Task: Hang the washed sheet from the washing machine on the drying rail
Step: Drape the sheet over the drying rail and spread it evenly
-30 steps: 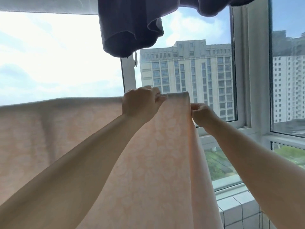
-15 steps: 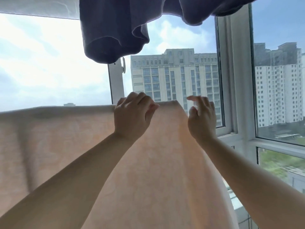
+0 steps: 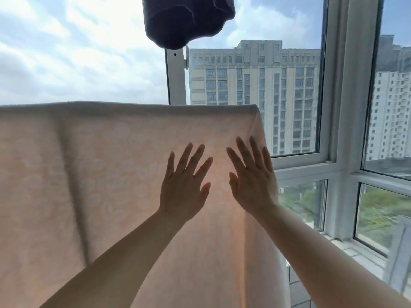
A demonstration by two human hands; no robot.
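Note:
A pale peach patterned sheet hangs draped over a horizontal rail that is hidden under its top fold. It spreads from the left edge of view to a right corner near the window frame. My left hand lies flat against the sheet with fingers spread and straight. My right hand is also flat on the fabric, fingers spread, close to the sheet's right edge. Neither hand grips anything.
A dark garment hangs overhead above the sheet. White window frames stand to the right and behind, with tall buildings outside. A tiled ledge runs below the window at lower right.
Both hands have let go of the sheet's top edge, dropped lower and opened flat against the hanging fabric. The view has tilted so the dark garment sits higher and smaller.

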